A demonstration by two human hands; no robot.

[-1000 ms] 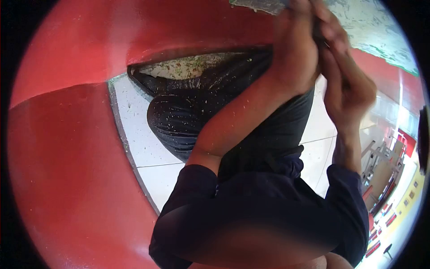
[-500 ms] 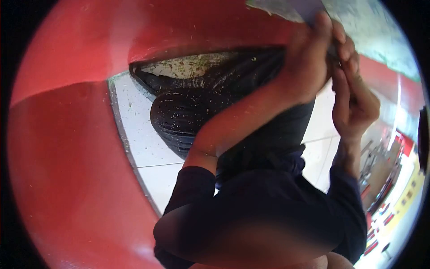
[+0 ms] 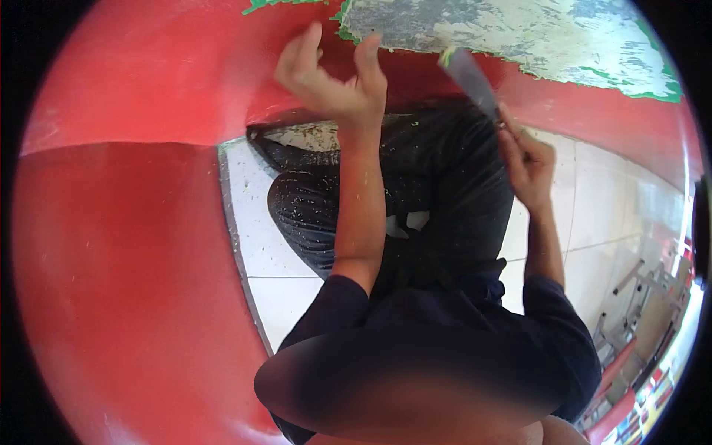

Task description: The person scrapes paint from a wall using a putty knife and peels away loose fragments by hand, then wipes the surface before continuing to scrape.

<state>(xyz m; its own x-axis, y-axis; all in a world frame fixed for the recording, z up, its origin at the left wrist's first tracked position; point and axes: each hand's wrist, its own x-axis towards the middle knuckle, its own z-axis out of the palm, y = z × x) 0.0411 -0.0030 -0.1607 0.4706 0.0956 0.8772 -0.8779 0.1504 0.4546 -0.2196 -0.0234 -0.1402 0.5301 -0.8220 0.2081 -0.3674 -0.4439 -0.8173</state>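
Observation:
My right hand (image 3: 528,159) is closed round the handle of a scraper (image 3: 473,83), whose flat blade points up and left. Yellow-green residue sits on the blade's tip, close to the lower edge of a bare, pale patch (image 3: 504,33) in the red wall (image 3: 133,81). Raised at the left, my left hand (image 3: 334,78) has its fingers apart and curved, with nothing in them, in front of the red wall just below the patch's left end.
My bent legs in dark trousers (image 3: 304,211), dotted with small flakes, lie below the wall. White floor tiles (image 3: 604,193) extend on both sides. Metal-legged furniture (image 3: 641,297) stands at the far right. Green edging rims the bare patch.
My hands have come apart. The left hand has moved left and let go of the scraper; the right hand has moved slightly down and left with it. More of the bare patch shows.

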